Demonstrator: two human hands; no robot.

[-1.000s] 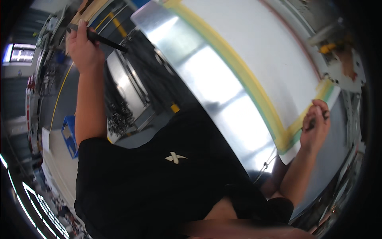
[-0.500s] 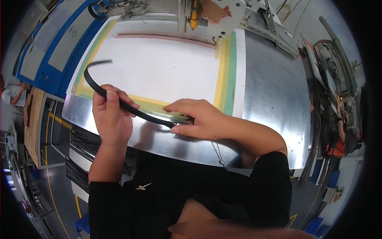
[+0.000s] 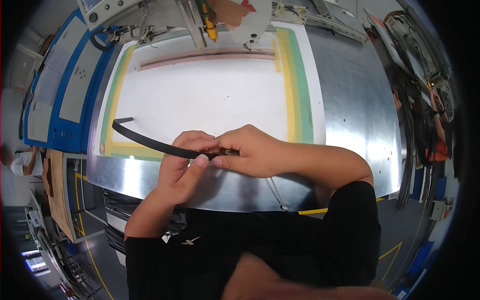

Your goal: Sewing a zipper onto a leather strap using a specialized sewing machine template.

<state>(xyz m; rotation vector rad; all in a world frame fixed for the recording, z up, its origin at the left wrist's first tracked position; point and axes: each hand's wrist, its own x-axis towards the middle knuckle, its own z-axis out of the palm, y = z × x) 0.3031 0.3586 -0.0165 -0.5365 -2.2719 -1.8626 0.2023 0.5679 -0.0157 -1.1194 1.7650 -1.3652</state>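
Observation:
A long, narrow black strap (image 3: 147, 143) runs from between my hands up to the left, curving, with its free end bent over above the white sheet. My left hand (image 3: 176, 172) pinches it near its right end, thumb on the near side and fingers on the far side. Beside it, fingertips almost meeting, my right hand (image 3: 252, 152) is closed on that same end. A small dark, partly shiny piece shows between the right thumb and fingers; its details are mostly hidden. Both hands are over the near edge of the metal table (image 3: 355, 110).
Yellow and green tape borders the white sheet (image 3: 200, 100) on the table. Across its far part lies a pinkish strip (image 3: 205, 58) with a dark line. Machine parts with a yellow nozzle (image 3: 210, 31) hang beyond. A blue cabinet (image 3: 65, 85) stands left. Other people are at both sides.
My left hand has slid right along the strap, up to my right hand. The strap's free end has dropped lower. The view has shifted slightly.

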